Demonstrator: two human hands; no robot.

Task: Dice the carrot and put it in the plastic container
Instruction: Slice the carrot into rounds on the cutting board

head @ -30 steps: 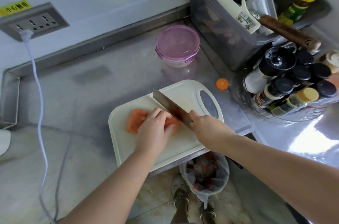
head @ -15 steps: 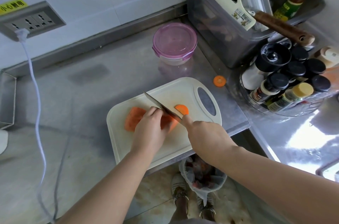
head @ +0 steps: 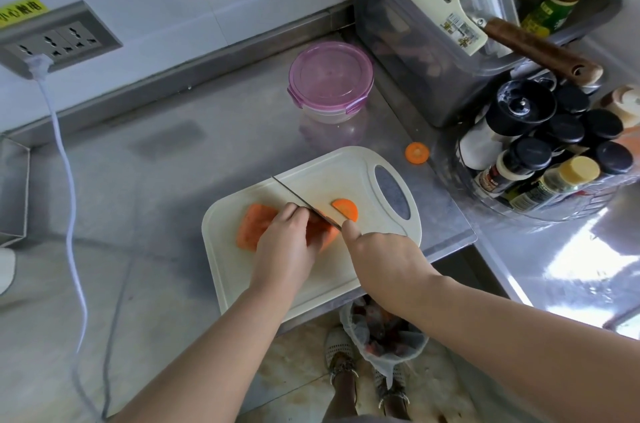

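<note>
One half-slice point(head: 345, 208) done, just past our right hand point(head: 381, 258) gripping the knife point(head: 301, 198); left hand point(head: 284, 249) fingers curl round the carrot point(head: 257, 225); plastic container point(head: 330, 80) lidded.

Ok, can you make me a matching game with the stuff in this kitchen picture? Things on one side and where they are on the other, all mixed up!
Things:
1. round carrot slice
2. half-moon carrot slice
3. plastic container
4. knife

Places:
A. held in the right hand
B. on the cutting board, right of the blade
C. on the steel counter, off the board
D. behind the board, with its pink lid on

Pairs: 1-C, 2-B, 3-D, 4-A.
</note>
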